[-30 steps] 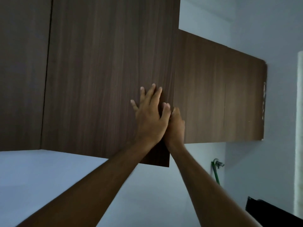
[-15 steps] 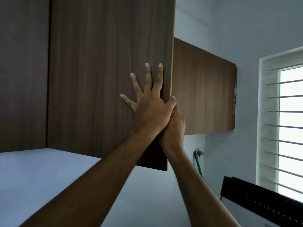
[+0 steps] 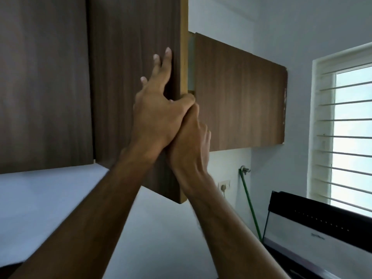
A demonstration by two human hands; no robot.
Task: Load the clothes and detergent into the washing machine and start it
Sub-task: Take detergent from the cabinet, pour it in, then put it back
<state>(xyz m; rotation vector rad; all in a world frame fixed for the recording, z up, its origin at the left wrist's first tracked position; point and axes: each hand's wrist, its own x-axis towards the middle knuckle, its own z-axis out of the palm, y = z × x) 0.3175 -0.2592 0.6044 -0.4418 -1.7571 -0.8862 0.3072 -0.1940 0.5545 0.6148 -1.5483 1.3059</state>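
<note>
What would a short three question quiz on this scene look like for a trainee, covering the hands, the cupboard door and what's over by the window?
1. True or false: the left hand lies with straight fingers on the front of the cupboard door.
2. Where does the right hand sit? A) on the window B) at the door's free edge, behind the left hand C) on the green hose
3. Fill in: the door's exposed edge is pale ____ coloured.

Key: 1 true; 2 B; 3 wood.
</note>
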